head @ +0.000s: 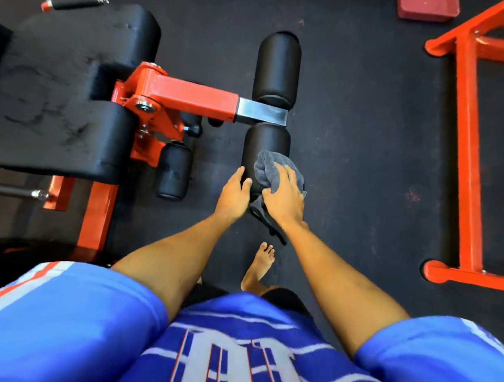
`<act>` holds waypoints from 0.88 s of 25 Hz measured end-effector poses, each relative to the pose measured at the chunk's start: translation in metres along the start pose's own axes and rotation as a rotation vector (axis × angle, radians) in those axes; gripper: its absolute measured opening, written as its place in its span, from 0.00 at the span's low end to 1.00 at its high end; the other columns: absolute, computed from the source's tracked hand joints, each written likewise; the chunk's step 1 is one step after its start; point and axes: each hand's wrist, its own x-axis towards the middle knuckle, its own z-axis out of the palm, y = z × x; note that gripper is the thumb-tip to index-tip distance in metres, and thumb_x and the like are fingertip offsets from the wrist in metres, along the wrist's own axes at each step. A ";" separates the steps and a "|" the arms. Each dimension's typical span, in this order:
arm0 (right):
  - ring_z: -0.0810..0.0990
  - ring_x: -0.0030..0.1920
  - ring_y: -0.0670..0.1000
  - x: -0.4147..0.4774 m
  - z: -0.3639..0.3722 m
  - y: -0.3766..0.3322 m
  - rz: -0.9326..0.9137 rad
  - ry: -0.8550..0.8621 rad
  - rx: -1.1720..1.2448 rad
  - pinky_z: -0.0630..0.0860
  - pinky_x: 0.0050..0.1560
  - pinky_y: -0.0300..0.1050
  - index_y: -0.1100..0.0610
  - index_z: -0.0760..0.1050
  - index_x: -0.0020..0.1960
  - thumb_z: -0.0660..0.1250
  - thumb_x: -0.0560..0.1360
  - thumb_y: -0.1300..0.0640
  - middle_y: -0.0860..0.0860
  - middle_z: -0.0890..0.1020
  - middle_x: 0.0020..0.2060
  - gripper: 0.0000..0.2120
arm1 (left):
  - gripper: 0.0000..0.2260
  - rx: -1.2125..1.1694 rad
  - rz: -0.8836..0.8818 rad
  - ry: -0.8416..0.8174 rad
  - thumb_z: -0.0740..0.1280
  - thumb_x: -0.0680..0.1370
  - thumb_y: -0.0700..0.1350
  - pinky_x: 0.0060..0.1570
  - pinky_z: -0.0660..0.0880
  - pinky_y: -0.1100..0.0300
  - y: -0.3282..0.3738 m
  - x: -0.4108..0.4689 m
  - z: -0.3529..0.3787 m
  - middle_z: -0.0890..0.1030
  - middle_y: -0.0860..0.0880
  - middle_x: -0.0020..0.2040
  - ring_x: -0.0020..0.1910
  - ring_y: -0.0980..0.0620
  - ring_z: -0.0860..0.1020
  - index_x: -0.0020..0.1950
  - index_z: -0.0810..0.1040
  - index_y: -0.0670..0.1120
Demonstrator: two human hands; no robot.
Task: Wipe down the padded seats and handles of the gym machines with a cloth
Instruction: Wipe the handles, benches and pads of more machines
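Over dark rubber floor [361, 140], we note the left grip [234, 190] curled round the roller pad [266, 141] to steady it, while the right grip [286, 196], spread flat, presses the cloth [265, 168] against it.

We wear a blue jersey [237, 325] with a large white number edged in orange and thin white stripes. Its short left sleeve [71, 311] carries white and orange bands. Our left hand [234, 193], right hand [285, 196] and foot [260, 263] are bare.
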 end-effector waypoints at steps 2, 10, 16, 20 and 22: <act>0.73 0.70 0.59 -0.019 -0.001 -0.009 0.005 0.012 -0.011 0.72 0.64 0.57 0.50 0.66 0.78 0.65 0.78 0.59 0.50 0.68 0.75 0.28 | 0.22 0.001 -0.003 0.003 0.55 0.87 0.50 0.76 0.63 0.52 -0.003 -0.018 -0.017 0.66 0.47 0.79 0.78 0.47 0.65 0.81 0.62 0.46; 0.77 0.63 0.59 -0.098 0.032 -0.060 0.037 0.069 0.055 0.70 0.60 0.55 0.46 0.71 0.69 0.67 0.75 0.57 0.49 0.77 0.66 0.23 | 0.18 -0.052 -0.004 0.093 0.55 0.87 0.50 0.61 0.64 0.60 -0.036 -0.063 -0.103 0.75 0.46 0.72 0.71 0.46 0.71 0.75 0.71 0.47; 0.79 0.58 0.61 -0.116 0.077 -0.107 0.010 0.029 0.096 0.74 0.55 0.54 0.45 0.72 0.63 0.67 0.75 0.55 0.50 0.80 0.60 0.18 | 0.18 -0.074 -0.015 0.123 0.55 0.87 0.50 0.61 0.63 0.60 -0.068 -0.079 -0.148 0.75 0.46 0.71 0.71 0.46 0.71 0.74 0.72 0.47; 0.79 0.60 0.61 -0.107 0.095 -0.124 0.009 -0.006 0.123 0.76 0.58 0.55 0.44 0.72 0.65 0.67 0.76 0.54 0.50 0.80 0.62 0.19 | 0.18 -0.093 -0.035 0.161 0.55 0.87 0.49 0.60 0.63 0.61 -0.079 -0.082 -0.170 0.76 0.45 0.71 0.70 0.46 0.72 0.74 0.73 0.46; 0.79 0.60 0.61 -0.098 0.105 -0.130 0.002 -0.051 0.127 0.76 0.57 0.55 0.44 0.72 0.66 0.67 0.76 0.54 0.50 0.80 0.62 0.19 | 0.18 -0.096 -0.057 0.185 0.56 0.87 0.50 0.60 0.64 0.60 -0.086 -0.077 -0.181 0.76 0.45 0.70 0.69 0.46 0.72 0.74 0.73 0.47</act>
